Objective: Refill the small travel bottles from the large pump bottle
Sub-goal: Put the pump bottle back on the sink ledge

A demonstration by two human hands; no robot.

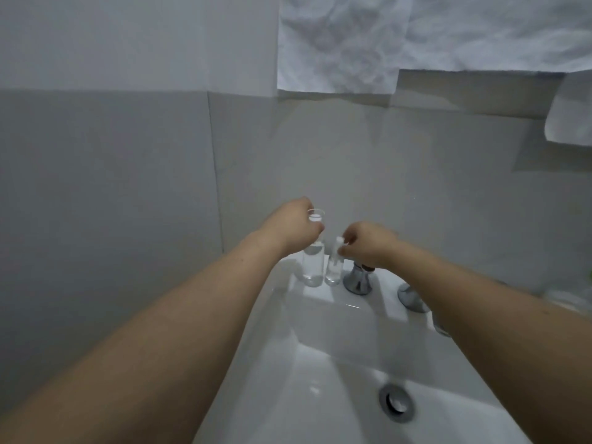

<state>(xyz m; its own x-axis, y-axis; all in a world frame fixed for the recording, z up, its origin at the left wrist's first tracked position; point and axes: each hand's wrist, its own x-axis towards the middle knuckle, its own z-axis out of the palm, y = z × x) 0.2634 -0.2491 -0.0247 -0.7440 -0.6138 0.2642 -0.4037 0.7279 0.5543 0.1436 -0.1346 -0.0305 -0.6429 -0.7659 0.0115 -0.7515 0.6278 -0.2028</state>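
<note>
Right now both bottles stand upright at the back ledge of the white sink (320, 363), against the grey tiled wall, just left of the chrome tap base (357, 280). They are clear plastic, so I judge them light, fairly stiff and easy to tip, and slippery if wet; each is best held round the body, low down, while the other hand works the top. The left hand (288, 230) reaches over the taller bottle (312, 262), its fingers curled round the upper part near the clear cap, which shows above the knuckles. The right hand (368, 245) pinches the white top of the small travel bottle (333, 270), which stands touching or just beside the taller one; I cannot tell which. Liquid shows in the lower part of both. Whether the taller one carries a pump is hidden by the hand. White towels (352, 43) hang on the wall above, and the drain (396, 402) sits well apart in the basin
</note>
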